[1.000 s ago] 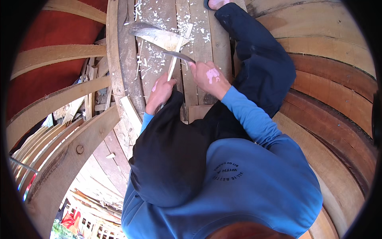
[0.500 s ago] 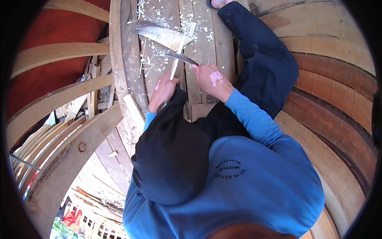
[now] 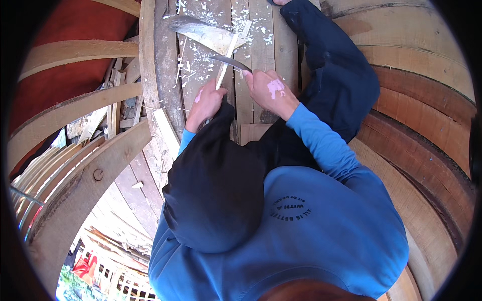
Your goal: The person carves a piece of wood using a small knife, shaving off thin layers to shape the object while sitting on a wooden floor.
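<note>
In the upper middle, the left hand (image 3: 206, 104) has its fingers closed around the lower end of a pale stick (image 3: 222, 72). The right hand (image 3: 272, 93) is curled round the handle end of a curved knife (image 3: 241, 65), its blade crossing the stick. Beyond, the stick overlaps a broad metal piece (image 3: 198, 36) among white shavings (image 3: 191, 75) on boards (image 3: 251, 108).

Compared with one second before, the curved knife (image 3: 240, 65) in the right hand (image 3: 273, 94) crosses the pale stick (image 3: 221, 77) slightly lower, a little nearer to the left hand (image 3: 206, 104). The view also shifts: the upper edge now cuts more of the foot (image 3: 281, 1), and more of the green patch (image 3: 80, 284) shows at lower left.
</note>
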Available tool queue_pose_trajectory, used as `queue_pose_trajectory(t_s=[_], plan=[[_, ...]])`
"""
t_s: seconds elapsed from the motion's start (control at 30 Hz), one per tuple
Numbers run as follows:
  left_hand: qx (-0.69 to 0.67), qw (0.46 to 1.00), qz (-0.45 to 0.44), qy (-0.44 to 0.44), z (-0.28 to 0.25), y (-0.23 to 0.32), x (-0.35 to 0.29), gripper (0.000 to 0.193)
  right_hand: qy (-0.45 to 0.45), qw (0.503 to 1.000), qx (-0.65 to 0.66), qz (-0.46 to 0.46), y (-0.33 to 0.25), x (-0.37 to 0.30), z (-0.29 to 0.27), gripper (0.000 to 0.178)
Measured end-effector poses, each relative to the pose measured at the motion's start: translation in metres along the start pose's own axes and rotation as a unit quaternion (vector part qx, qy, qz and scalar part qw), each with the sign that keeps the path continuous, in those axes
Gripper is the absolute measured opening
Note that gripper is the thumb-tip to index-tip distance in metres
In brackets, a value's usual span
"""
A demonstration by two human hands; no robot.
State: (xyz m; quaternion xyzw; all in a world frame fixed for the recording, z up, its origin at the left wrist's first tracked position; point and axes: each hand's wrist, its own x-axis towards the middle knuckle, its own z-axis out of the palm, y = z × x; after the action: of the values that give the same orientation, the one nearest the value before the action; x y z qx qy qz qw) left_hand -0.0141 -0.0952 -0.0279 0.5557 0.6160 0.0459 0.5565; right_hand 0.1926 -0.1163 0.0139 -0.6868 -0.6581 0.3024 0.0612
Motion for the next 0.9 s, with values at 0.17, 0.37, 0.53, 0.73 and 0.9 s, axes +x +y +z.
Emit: queue_pose_trajectory(t_s=[0.17, 0.37, 0.53, 0.73, 0.9], plan=[[0.016, 1.000, 0.001, -0.007, 0.003, 0.002, -0.003, 0.042, -0.013, 0.999, 0.021, 0.026, 0.012, 0.023, -0.016, 0.055], [0.026, 1.000, -0.004, -0.016, 0.002, 0.004, 0.002, 0.040, -0.021, 0.999, 0.014, 0.021, 0.002, -0.012, 0.003, 0.055], [0.010, 1.000, -0.008, 0.004, 0.007, -0.013, 0.010, 0.041, -0.004, 1.000, 0.007, 0.004, 0.011, 0.008, -0.006, 0.055], [0.003, 1.000, -0.004, -0.007, 0.003, -0.006, 0.007, 0.041, -0.014, 1.000, 0.006, -0.024, 0.006, -0.015, 0.006, 0.057], [-0.024, 1.000, -0.002, -0.004, 0.012, -0.023, 0.011, 0.041, 0.017, 1.000, 0.004, 0.018, 0.019, 0.023, -0.010, 0.054]])
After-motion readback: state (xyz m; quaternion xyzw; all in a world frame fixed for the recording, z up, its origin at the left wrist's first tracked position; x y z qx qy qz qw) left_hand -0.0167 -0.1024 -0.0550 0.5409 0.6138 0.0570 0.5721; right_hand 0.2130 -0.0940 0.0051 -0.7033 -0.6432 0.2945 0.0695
